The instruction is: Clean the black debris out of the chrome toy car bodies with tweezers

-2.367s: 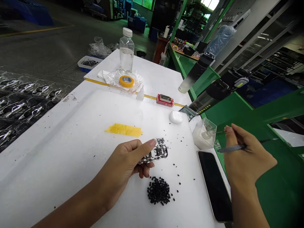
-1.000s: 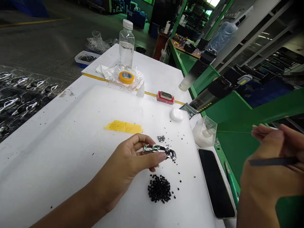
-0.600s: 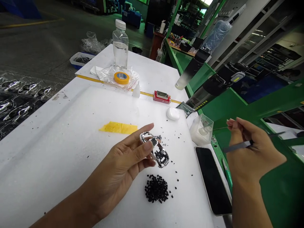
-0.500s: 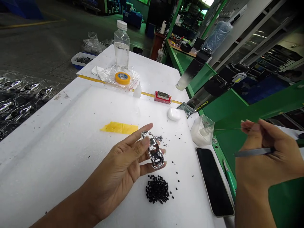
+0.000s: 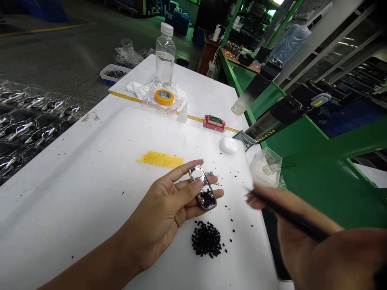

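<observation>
Frame point(image 5: 208, 199) is above the surface point(image 5: 90, 181), gripped by fingers of left hand point(image 5: 165, 205); right hand point(image 5: 311, 253) has fingers closed on dark tool point(image 5: 287, 211). Black bits point(image 5: 207, 240) lie loose; what is completed, I cannot tell.

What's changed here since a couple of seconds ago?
Your right hand let go of the thin rod at the clear box and moved left, still holding the dark tool. Your left hand turned the chrome part, keeping hold. The black pile and yellow strip stayed put.
</observation>
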`<state>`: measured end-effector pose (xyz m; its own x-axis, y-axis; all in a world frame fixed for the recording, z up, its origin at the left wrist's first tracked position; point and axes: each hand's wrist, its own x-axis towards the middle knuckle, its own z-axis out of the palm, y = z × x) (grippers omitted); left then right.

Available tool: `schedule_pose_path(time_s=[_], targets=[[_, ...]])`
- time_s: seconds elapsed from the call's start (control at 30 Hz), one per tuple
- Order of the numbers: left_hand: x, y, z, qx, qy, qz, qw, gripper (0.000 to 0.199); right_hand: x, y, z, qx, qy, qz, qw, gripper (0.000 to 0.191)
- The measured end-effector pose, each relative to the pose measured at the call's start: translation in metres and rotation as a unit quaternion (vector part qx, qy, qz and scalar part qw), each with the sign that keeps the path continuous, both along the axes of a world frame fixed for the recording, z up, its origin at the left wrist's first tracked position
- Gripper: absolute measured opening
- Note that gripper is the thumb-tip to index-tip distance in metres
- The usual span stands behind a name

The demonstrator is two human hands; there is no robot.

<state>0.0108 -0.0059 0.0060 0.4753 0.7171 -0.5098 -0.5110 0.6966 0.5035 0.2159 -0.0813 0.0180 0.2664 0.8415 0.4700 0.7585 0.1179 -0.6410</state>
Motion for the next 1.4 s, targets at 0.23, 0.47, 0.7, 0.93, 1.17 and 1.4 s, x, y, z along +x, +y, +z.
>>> schedule_pose_path(time_s=[0.23, 0.47, 0.7, 0.93, 1.17, 1.4], targets=[[0.0, 0.0, 0.001, 0.007, 0.003, 0.028, 1.0, 0.044, -0.047, -0.004, -0.011, -0.047, 0.215, 0.084, 0.972, 0.009], [0.0, -0.001, -0.001, 0.024, -0.008, 0.033, 0.999, 0.039, -0.063, -0.007, -0.011, -0.046, 0.241, 0.001, 0.97, 0.015], [0.0, 0.0, 0.0, 0.028, -0.001, 0.033, 0.999, 0.04, -0.057, -0.007, -0.013, -0.063, 0.193, 0.012, 0.979, 0.013], [0.002, 0.001, 0.004, 0.019, 0.023, 0.04, 0.999, 0.041, -0.052, -0.007, -0.018, -0.006, 0.222, 0.085, 0.971, 0.015], [0.002, 0.002, 0.002, -0.019, 0.008, -0.011, 1.0, 0.015, -0.059, -0.009, -0.026, 0.084, 0.229, 0.015, 0.97, 0.032], [0.002, 0.0, 0.006, -0.07, 0.041, -0.047, 0.996, 0.016, -0.056, -0.006, -0.025, 0.071, 0.113, -0.026, 0.991, 0.039]])
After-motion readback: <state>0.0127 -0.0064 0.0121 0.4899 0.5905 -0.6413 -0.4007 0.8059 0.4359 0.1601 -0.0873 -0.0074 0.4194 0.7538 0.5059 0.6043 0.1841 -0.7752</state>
